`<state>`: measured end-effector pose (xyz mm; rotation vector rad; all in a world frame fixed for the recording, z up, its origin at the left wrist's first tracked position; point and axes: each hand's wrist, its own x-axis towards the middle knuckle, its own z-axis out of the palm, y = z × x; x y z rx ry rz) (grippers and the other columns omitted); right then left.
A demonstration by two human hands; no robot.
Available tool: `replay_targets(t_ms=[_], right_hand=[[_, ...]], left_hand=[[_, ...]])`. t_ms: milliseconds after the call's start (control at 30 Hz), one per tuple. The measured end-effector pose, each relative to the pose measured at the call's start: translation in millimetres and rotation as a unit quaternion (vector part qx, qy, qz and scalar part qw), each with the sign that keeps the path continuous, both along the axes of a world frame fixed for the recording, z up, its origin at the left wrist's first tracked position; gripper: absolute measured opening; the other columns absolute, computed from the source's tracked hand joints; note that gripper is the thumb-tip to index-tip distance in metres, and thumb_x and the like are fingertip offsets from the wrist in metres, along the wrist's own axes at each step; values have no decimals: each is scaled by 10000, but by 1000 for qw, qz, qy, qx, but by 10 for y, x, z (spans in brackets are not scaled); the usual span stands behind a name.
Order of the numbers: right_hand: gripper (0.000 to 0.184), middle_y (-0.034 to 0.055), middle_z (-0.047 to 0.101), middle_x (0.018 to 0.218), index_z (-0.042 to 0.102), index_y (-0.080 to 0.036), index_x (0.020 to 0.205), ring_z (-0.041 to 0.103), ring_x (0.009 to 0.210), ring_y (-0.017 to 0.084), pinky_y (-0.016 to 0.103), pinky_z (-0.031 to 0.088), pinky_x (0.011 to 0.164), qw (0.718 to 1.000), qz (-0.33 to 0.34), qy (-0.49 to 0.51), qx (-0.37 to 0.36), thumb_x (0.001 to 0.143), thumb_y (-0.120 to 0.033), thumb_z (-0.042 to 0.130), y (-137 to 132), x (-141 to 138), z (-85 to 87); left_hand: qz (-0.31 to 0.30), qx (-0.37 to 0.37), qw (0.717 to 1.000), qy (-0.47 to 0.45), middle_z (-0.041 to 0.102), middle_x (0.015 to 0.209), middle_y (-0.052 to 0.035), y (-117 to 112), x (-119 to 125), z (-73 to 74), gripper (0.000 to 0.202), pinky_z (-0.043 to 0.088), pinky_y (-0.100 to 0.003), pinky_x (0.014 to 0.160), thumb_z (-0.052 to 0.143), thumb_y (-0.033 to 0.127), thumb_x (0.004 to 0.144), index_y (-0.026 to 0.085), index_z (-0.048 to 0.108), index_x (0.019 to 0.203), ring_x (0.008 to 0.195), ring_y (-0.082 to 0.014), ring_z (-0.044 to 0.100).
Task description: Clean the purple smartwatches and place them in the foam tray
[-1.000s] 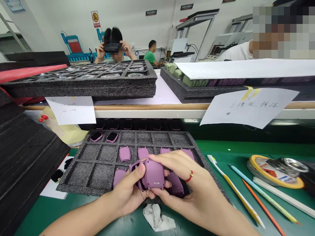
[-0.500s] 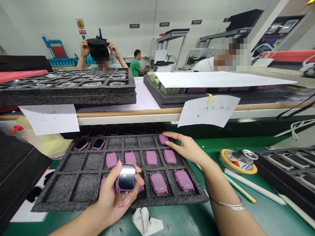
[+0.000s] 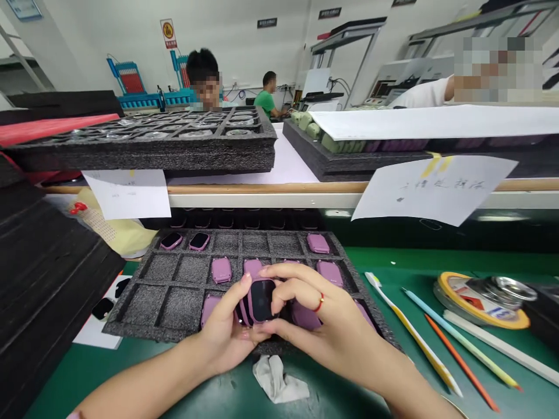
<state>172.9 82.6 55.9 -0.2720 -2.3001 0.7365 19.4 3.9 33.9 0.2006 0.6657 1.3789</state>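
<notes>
Close together over the front of a black foam tray [image 3: 187, 269], both my hands are closed on purple smartwatch cases. My left hand [image 3: 225, 334] cradles a small stack of them from below, thumb on the near left edge. The front watch case [image 3: 262, 301] shows a dark screen, and my right hand [image 3: 323, 308] grips it by its right side and top. Behind my hands, purple cases lie back side up in the tray's cells, such as the case [image 3: 318, 243] at the far right corner. Two watches [image 3: 200, 241] lie screen up at the far left.
A crumpled white cloth [image 3: 279, 379] lies before the tray. To the right are a toothbrush [image 3: 413, 331], pencils [image 3: 463, 364] and a tape roll [image 3: 483, 298]. A shelf edge [image 3: 262, 199] with paper notes crosses behind. Foam sheets [image 3: 48, 291] are stacked left. People sit beyond.
My right hand has come from the tray's far right corner to the watch cases in my left hand. A purple case lies in that corner cell. The view has turned left.
</notes>
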Motion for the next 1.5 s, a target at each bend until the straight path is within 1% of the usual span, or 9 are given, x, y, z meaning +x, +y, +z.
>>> replay_targets(t_ms=[200, 400, 500, 633, 700, 867, 1300, 1400, 1500], right_hand=[[81, 58, 738, 1107, 683, -224, 879, 717, 1015, 189, 317, 579, 903, 996, -6, 85, -17, 900, -149, 704, 37, -48, -22], [217, -4, 741, 806, 709, -249, 923, 726, 844, 179, 315, 608, 788, 957, -110, 267, -35, 886, -36, 694, 21, -39, -47], [239, 43, 750, 1054, 700, -260, 1092, 718, 1042, 218, 381, 604, 930, 968, -69, 229, -79, 895, -130, 736, 22, -56, -117], [608, 101, 600, 1365, 559, -288, 1363, 588, 1295, 283, 491, 500, 1111, 988, 4, 109, -114, 825, -312, 840, 41, -106, -252], [636, 96, 595, 1362, 527, -303, 1393, 566, 1314, 274, 485, 485, 1127, 991, 16, 76, -105, 835, -335, 831, 58, -117, -304], [543, 68, 605, 1344, 528, -348, 1395, 581, 1293, 259, 474, 480, 1131, 992, 26, 50, -110, 903, -353, 759, 94, -97, -341], [598, 51, 569, 1409, 501, -373, 1436, 571, 1311, 266, 490, 455, 1166, 988, 19, 27, -150, 898, -334, 759, 90, -72, -350], [606, 71, 516, 1498, 451, -346, 1482, 521, 1387, 276, 501, 421, 1197, 980, 22, 53, -189, 935, -283, 704, 82, -49, -310], [512, 81, 535, 1493, 494, -298, 1456, 532, 1388, 259, 469, 460, 1176, 964, -18, 131, -232, 973, -186, 621, 60, -55, -221]], left_hand=[[-26, 29, 999, -14, 595, 569, -17, 12, 5, 13, 443, 198, -100, 351, 886, 495, 689, 83, 743, 762, 422, -30, 458], [-35, 39, 999, -6, 719, 740, -94, -4, -12, -13, 465, 192, -120, 341, 879, 490, 700, 82, 785, 903, 427, -35, 489], [-27, 36, 999, -17, 718, 716, -74, -9, -12, -18, 471, 180, -131, 352, 901, 502, 664, 104, 790, 888, 417, -26, 455], [-2, 8, 1000, -18, 739, 728, -76, -8, -1, -38, 500, 263, -153, 396, 928, 530, 594, 122, 792, 849, 481, -70, 535], [1, 4, 1000, -29, 753, 743, -76, -1, 4, -52, 493, 294, -163, 409, 940, 515, 568, 129, 794, 838, 468, -74, 543], [7, 30, 999, -43, 757, 732, -67, 14, 5, -68, 474, 255, -164, 394, 908, 519, 636, 113, 793, 851, 342, 1, 370], [14, 33, 998, -59, 743, 745, -72, 15, 19, -63, 461, 240, -151, 377, 872, 515, 700, 96, 790, 874, 371, -5, 364], [3, 42, 996, -73, 726, 745, -73, 21, 14, -49, 443, 217, -142, 375, 879, 491, 702, 102, 788, 895, 414, -19, 393], [-8, 52, 995, -83, 713, 765, -89, 20, 15, -33, 417, 176, -141, 369, 872, 460, 725, 98, 780, 910, 475, -44, 431]])
